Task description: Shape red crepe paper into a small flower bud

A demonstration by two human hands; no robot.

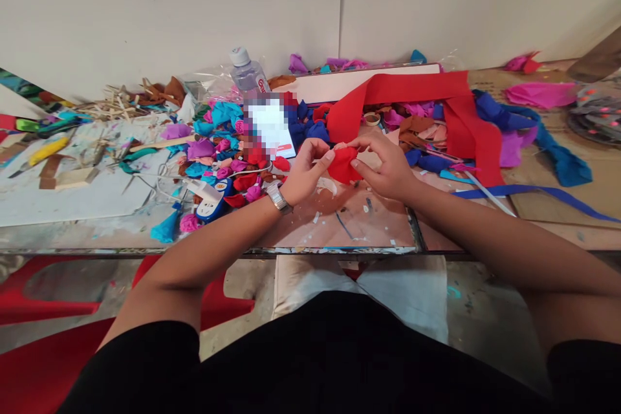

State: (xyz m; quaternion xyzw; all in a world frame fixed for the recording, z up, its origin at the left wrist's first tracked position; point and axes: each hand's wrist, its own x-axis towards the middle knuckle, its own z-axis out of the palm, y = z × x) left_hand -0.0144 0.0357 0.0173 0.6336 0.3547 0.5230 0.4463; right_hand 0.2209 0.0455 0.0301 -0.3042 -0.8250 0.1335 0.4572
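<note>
A small piece of red crepe paper is held between my two hands, above the front of the table. My left hand pinches its left edge with thumb and fingers. On the other side, my right hand has thumb and forefinger closed on its upper right edge. Behind my hands a long red crepe strip lies folded over the pile. Many small crumpled paper pieces, blue, pink, brown and turquoise, surround it.
A plastic bottle stands at the back beside a lit phone. Left are a blue-and-white power strip with cables, a yellow-handled cutter and wooden sticks. A blue ribbon lies at right.
</note>
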